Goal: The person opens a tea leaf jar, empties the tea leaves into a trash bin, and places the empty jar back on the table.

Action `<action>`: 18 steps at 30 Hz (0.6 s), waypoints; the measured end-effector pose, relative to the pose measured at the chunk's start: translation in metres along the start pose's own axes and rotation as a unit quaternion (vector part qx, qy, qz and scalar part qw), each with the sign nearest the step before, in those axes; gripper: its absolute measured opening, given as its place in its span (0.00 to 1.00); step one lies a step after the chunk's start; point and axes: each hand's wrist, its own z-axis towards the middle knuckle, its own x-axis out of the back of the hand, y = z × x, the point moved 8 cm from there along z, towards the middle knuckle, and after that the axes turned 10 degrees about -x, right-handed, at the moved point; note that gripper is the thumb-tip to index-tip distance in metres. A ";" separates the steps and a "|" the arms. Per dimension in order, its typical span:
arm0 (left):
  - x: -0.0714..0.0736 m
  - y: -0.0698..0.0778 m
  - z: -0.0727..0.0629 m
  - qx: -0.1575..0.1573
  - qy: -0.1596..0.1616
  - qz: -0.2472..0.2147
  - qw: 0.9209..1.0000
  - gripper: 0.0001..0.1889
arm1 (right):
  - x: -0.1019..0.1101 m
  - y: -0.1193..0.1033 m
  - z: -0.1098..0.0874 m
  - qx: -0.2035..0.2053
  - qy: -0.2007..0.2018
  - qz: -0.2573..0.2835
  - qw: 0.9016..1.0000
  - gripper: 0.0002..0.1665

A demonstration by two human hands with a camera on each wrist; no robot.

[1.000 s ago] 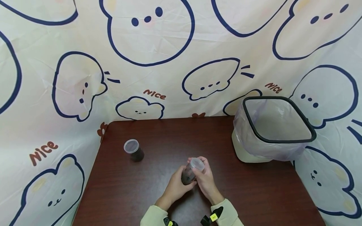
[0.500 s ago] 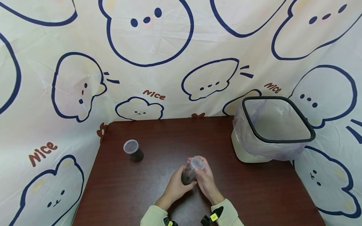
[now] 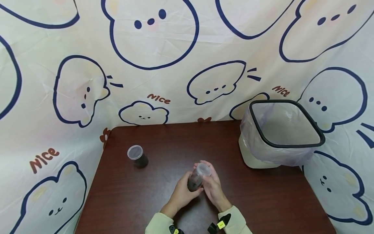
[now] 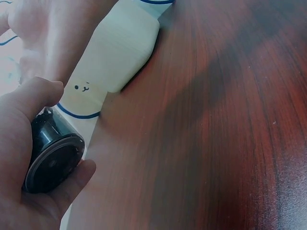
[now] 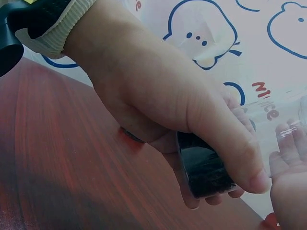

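Note:
A clear plastic jar [image 3: 195, 182] with a frosted lid [image 3: 204, 169] is held tilted above the table, its lower part dark. My left hand [image 3: 181, 191] grips the jar's body, thumb on the near side. At the top, my right hand [image 3: 214, 187] holds the lid end, with fingers behind and the thumb at the near edge. The left wrist view shows the jar's black base [image 4: 55, 163] within the left hand's curl. In the right wrist view, dark contents [image 5: 204, 167] show under the left hand [image 5: 192, 100]; the right hand [image 5: 290, 196] is partly cut off.
A second lidded jar [image 3: 138, 156] with dark contents stands upright at the table's back left. A cream bin [image 3: 248, 156] with a black rim and a plastic liner stands at the back right. A printed cloth [image 3: 175, 78] hangs behind the brown table [image 3: 128, 201].
The right thumb has slid slightly right, off the lid's front toward its edge. The left hand keeps its grip on the jar. The head view has shifted very slightly.

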 end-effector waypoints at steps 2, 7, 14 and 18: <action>0.000 0.000 0.000 0.002 -0.001 -0.002 1.000 0.29 | 0.001 0.001 0.000 -0.001 0.006 -0.009 1.000 0.31; 0.000 0.000 -0.001 0.004 0.001 -0.002 1.000 0.30 | 0.007 0.005 0.000 -0.001 0.052 -0.048 0.997 0.34; -0.001 0.000 -0.001 0.004 0.001 -0.001 1.000 0.30 | 0.007 0.005 0.000 0.005 0.081 -0.043 0.996 0.29; -0.001 -0.001 -0.002 0.012 0.000 -0.005 1.000 0.29 | 0.004 0.003 0.000 0.007 0.070 -0.027 0.997 0.24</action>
